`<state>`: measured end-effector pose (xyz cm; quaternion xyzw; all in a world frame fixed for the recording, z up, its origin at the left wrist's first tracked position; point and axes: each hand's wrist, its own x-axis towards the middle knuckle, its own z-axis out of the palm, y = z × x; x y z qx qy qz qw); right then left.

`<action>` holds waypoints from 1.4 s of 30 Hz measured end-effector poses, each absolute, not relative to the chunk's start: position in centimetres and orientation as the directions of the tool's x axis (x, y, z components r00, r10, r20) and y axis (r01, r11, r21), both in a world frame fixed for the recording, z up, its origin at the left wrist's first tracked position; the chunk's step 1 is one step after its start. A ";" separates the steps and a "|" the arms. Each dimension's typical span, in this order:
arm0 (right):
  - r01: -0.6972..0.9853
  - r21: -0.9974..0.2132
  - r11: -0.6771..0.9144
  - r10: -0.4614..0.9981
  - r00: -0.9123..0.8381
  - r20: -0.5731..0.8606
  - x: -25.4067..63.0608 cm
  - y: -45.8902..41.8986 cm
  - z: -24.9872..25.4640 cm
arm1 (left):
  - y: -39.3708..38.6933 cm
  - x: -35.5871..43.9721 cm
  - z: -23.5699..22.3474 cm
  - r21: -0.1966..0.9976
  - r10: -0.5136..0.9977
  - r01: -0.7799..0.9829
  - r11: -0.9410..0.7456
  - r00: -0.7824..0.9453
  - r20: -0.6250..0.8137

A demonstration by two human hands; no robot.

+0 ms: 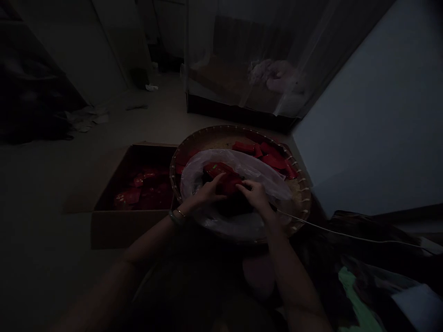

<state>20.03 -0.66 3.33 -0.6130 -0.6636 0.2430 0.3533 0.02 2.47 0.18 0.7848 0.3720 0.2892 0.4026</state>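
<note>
Observing from beside the work: both hands meet at one thin dark-red piece, paper or cloth, too dim to tell. Right hand: grip pinched nearly closed on the right edge. Left hand: grip curved in a wide C with the left end between thumb and fingers; firmness not readable. Two-sided hold probably steadies a limp piece. Around the grip, a translucent white plastic bag lies spread in a ring, presumably for easy reach. Just beyond the left grip: a shiny red packet. Beneath all, a round woven bamboo tray, its raised rim likely containing loose red packets beyond the right grip. Left of the grip, an open brown cardboard box holds more red pieces, seemingly close for reaching.
</note>
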 end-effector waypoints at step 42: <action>0.550 -0.834 0.032 0.996 0.051 0.072 21.1 -1.3 4.0 | 0.9 1.2 -0.1 0.959 0.698 0.023 0.281 0.681 -0.221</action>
